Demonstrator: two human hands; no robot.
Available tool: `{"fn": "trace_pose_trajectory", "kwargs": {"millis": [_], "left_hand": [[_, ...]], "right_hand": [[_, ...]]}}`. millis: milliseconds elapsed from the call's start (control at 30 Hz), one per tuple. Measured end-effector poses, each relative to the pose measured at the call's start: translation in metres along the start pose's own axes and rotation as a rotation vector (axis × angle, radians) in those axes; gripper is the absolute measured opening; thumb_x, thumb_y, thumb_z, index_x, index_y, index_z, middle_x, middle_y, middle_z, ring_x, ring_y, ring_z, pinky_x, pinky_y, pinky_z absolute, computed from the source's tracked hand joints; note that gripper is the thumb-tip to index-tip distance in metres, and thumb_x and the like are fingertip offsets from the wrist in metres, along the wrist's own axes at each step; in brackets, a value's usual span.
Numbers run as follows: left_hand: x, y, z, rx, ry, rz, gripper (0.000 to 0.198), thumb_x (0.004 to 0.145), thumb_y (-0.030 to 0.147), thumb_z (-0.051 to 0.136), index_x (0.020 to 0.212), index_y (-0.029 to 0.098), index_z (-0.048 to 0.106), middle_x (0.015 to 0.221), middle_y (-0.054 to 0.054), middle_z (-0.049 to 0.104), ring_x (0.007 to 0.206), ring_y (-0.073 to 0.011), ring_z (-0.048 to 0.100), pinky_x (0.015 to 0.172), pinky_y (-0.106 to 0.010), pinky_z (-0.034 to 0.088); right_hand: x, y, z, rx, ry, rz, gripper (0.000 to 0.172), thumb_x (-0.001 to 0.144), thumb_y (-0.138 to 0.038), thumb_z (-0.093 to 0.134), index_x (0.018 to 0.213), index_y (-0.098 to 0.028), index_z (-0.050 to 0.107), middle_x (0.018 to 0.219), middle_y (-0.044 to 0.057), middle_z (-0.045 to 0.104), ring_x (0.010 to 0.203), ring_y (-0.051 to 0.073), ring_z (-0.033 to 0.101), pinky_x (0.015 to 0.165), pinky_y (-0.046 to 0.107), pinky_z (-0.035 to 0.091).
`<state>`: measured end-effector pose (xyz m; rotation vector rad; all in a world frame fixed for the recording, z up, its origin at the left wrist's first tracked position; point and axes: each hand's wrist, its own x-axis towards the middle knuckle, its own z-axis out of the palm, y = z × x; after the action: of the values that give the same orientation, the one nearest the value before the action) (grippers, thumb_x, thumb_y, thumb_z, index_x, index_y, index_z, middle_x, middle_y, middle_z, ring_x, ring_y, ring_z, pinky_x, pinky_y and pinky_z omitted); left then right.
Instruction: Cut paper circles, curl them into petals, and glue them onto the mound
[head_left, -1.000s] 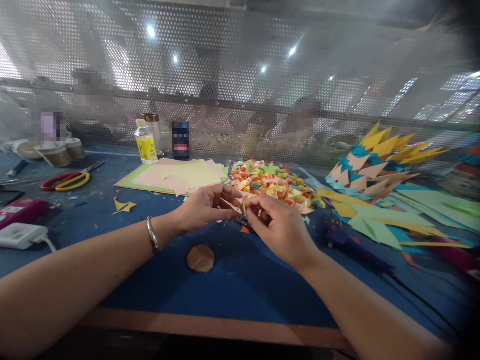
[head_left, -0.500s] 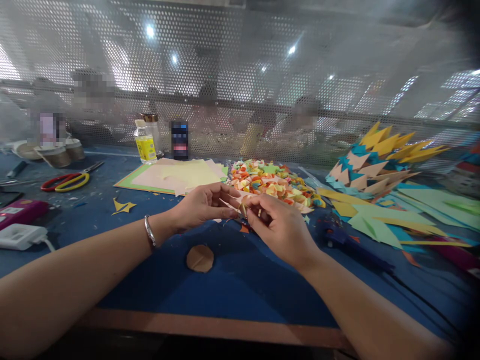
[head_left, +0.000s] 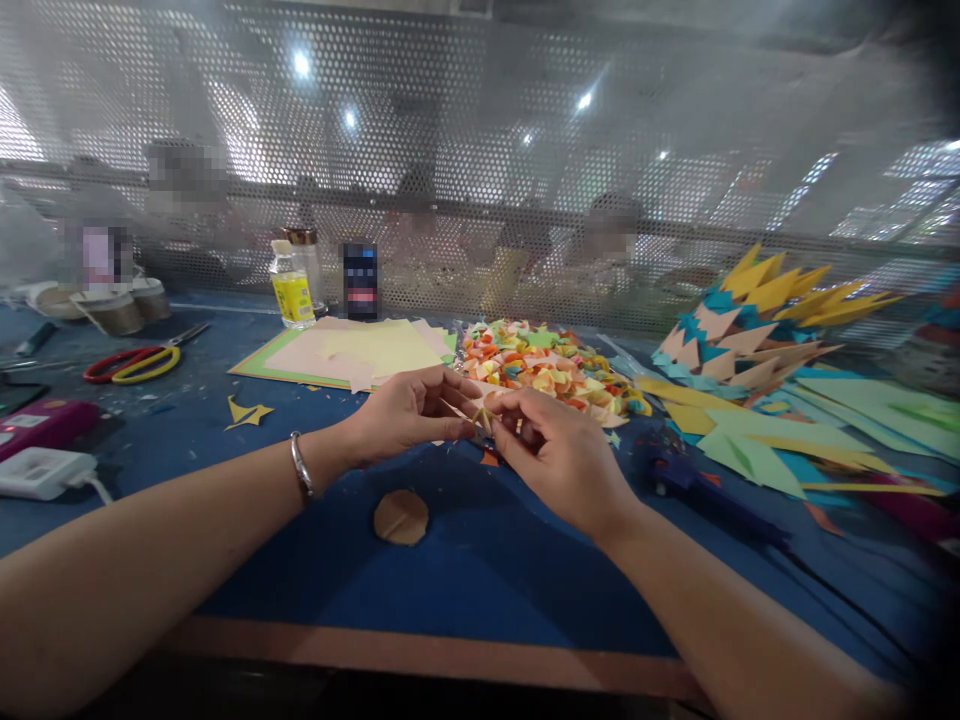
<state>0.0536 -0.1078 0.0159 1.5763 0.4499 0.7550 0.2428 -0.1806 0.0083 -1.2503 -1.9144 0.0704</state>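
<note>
My left hand [head_left: 416, 412] and my right hand [head_left: 551, 445] meet over the middle of the table. Between their fingertips is a small folded piece of pale yellowish paper [head_left: 484, 418], pinched from both sides and partly covered by the fingers. Just behind the hands lies a heap of small folded coloured paper pieces [head_left: 536, 365]. A round brown cardboard disc [head_left: 401, 518] rests on the blue tabletop [head_left: 480, 585], nearer to me and below my left hand.
A dark blue glue gun [head_left: 701, 490] with a cable lies at right, near paper sheets [head_left: 780, 445] and a spiky paper construction [head_left: 750, 320]. Stacked paper [head_left: 352, 350], a bottle [head_left: 291, 290] and a phone [head_left: 360, 280] stand behind; scissors [head_left: 139, 362] lie left. A perforated screen [head_left: 465, 150] closes off the back.
The small paper piece has turned slightly between the fingertips and shows more of its pointed folds. Both hands stay in nearly the same place.
</note>
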Motion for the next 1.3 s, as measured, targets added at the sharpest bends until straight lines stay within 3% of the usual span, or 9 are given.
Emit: {"fn": "trace_pose_trajectory", "kwargs": {"millis": [333,700,1033,1300], "left_hand": [[-0.0007,0.0048,0.0025,-0.018,0.033,-0.063,0.033,0.072,0.015,0.073,0.102,0.01,0.059,0.083,-0.005,0.065,0.068,-0.0105,0.061,0.067,-0.027,0.049],[-0.0012,0.0008,0.0008,0.012,0.032,-0.048,0.03,0.072,0.018,0.073,0.097,0.011,0.059,0.085,-0.005,0.065,0.068,-0.0103,0.061,0.065,-0.027,0.047],[-0.0012,0.0048,0.0019,0.062,0.088,-0.087,0.028,0.075,0.023,0.07,0.099,0.012,0.059,0.085,-0.005,0.065,0.069,-0.0118,0.062,0.063,-0.027,0.049],[-0.0016,0.0019,0.0003,0.182,0.072,-0.084,0.023,0.081,0.029,0.064,0.096,0.013,0.058,0.08,-0.006,0.068,0.07,-0.0136,0.064,0.058,-0.025,0.05]], "right_hand": [[0.0014,-0.0027,-0.0002,-0.028,0.043,-0.11,0.007,0.085,-0.017,0.053,0.091,-0.02,0.057,0.087,0.003,0.059,0.062,0.01,0.053,0.057,0.023,0.045],[0.0006,-0.0017,-0.0004,0.016,-0.006,-0.051,0.008,0.086,-0.023,0.054,0.088,-0.019,0.061,0.086,0.004,0.061,0.063,0.011,0.053,0.055,0.024,0.043],[0.0014,-0.0016,-0.0002,-0.08,-0.049,-0.148,0.007,0.085,-0.016,0.052,0.084,-0.019,0.058,0.082,0.002,0.058,0.059,0.009,0.049,0.057,0.024,0.042],[0.001,0.0001,0.0006,-0.135,-0.108,-0.167,0.01,0.087,-0.018,0.05,0.086,-0.019,0.059,0.085,0.004,0.059,0.071,0.014,0.054,0.06,0.026,0.042]]}}
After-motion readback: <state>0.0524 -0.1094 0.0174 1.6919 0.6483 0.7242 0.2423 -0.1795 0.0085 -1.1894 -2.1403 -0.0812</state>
